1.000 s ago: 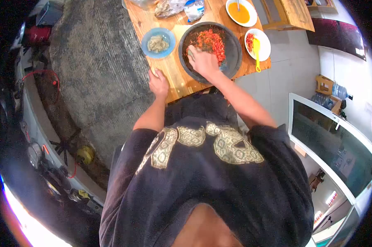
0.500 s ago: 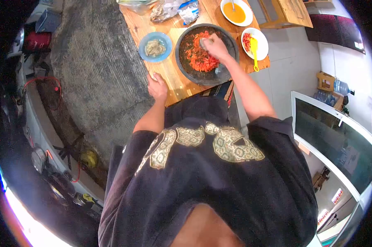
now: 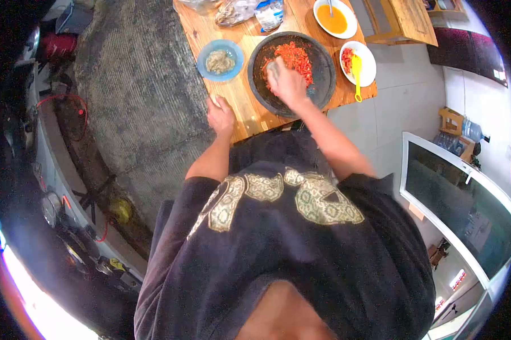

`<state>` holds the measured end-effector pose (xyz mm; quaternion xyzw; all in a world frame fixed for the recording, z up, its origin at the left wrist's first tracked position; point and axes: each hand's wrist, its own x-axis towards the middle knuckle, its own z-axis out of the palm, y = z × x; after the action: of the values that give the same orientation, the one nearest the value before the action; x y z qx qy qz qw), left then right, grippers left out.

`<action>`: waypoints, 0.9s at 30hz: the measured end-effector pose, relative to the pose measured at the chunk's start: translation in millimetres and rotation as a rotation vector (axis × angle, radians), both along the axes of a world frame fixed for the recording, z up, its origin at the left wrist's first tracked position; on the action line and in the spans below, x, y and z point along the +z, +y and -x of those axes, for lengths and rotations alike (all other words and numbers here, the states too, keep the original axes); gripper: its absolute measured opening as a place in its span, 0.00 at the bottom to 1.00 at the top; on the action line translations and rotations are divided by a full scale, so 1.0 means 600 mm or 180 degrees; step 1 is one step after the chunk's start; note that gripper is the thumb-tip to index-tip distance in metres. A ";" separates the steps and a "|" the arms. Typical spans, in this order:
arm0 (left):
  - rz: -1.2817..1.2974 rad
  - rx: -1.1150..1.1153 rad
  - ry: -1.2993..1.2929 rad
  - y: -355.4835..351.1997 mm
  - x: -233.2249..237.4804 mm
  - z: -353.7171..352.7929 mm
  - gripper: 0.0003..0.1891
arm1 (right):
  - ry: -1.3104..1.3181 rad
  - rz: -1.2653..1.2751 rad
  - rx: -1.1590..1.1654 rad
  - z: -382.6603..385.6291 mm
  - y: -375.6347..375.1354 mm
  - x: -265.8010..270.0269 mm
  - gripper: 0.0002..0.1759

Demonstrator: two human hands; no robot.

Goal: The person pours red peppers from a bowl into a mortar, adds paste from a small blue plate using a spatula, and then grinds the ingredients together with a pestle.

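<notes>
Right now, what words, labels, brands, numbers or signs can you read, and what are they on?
None can be read for certain.
Blue-and-white plastic packet: any printing is too small and blurred.
Small red marks at the lower right: too blurred to tell if they are letters.
Black cloth shirt with big patterned gold shapes: no word I can make out.
Dark grey round bowl: no writing shows.
</notes>
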<state>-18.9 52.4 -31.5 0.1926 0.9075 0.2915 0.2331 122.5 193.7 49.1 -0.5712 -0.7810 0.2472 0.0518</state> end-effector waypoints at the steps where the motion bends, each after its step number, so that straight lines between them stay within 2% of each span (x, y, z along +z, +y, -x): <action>1: 0.0064 -0.0024 -0.0017 -0.011 -0.006 -0.003 0.26 | 0.0041 0.0187 -0.0178 -0.005 0.027 0.000 0.21; 2: 0.0116 -0.0039 -0.0044 -0.019 -0.011 -0.007 0.26 | 0.0476 0.0135 -0.0250 -0.014 0.059 -0.013 0.23; 3: 0.0094 -0.0028 -0.0042 -0.003 -0.012 -0.004 0.27 | 0.0924 0.0598 -0.0545 -0.014 0.083 -0.002 0.22; 5: 0.0105 -0.0031 -0.0015 -0.003 -0.011 -0.003 0.28 | 0.0855 0.0410 -0.0529 -0.011 0.048 -0.003 0.21; 6: 0.0123 -0.0013 -0.0011 -0.002 -0.012 -0.005 0.28 | 0.0217 0.0027 -0.0105 0.004 0.014 0.000 0.19; 7: 0.0093 0.0010 0.0010 -0.006 -0.016 -0.008 0.30 | -0.0083 -0.0485 0.0238 0.005 -0.010 -0.013 0.18; 9: 0.0021 0.0016 0.0087 -0.005 -0.025 -0.005 0.33 | -0.0309 -0.0023 0.0055 0.004 0.020 -0.002 0.18; 10: 0.0260 -0.0079 -0.0260 -0.001 0.007 -0.002 0.31 | -0.0087 -0.0078 0.0039 0.005 0.038 0.009 0.20; 11: 0.0149 -0.0083 -0.0184 -0.001 0.008 -0.008 0.31 | 0.0358 -0.0027 -0.0330 0.006 0.061 0.006 0.19; 13: -0.0082 -0.0039 0.0014 -0.001 0.007 -0.006 0.30 | 0.1345 0.0856 -0.0760 0.002 0.089 -0.033 0.18; 14: -0.0093 -0.0044 0.0033 0.000 0.006 -0.002 0.30 | 0.0796 0.0407 -0.0555 0.005 0.060 -0.044 0.19; 15: -0.0110 -0.0029 0.0041 0.006 0.002 -0.001 0.30 | 0.0237 -0.0051 -0.0330 0.021 0.009 -0.016 0.19; 17: -0.0028 -0.0009 0.0044 -0.012 -0.001 -0.008 0.28 | -0.0090 -0.1067 0.0192 0.018 -0.022 -0.020 0.20; 19: -0.0016 -0.0018 0.0085 -0.004 -0.001 -0.007 0.26 | -0.0132 -0.0143 -0.0141 0.013 0.048 0.001 0.20; 21: 0.0012 -0.0062 0.0068 0.001 0.000 -0.005 0.26 | 0.0255 -0.0155 -0.0333 0.005 0.102 -0.003 0.20; 23: -0.0039 -0.0020 0.0123 -0.002 0.000 -0.007 0.25 | 0.0953 0.1231 -0.0358 -0.011 0.095 -0.040 0.21; 24: -0.0042 0.0005 0.0120 0.000 -0.006 -0.007 0.24 | 0.0780 0.0227 -0.0216 0.001 0.046 -0.037 0.21; 25: -0.0038 0.0003 0.0051 0.004 -0.003 -0.010 0.24 | -0.0083 -0.0091 0.0071 0.028 0.004 0.007 0.20; 27: 0.0034 -0.0070 -0.0058 -0.002 0.006 -0.006 0.24 | -0.0125 0.0009 0.0088 0.019 0.010 0.005 0.19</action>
<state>-15.2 51.4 -27.7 0.1987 0.9048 0.2857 0.2456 111.2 199.9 52.0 -0.5651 -0.7893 0.2378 0.0322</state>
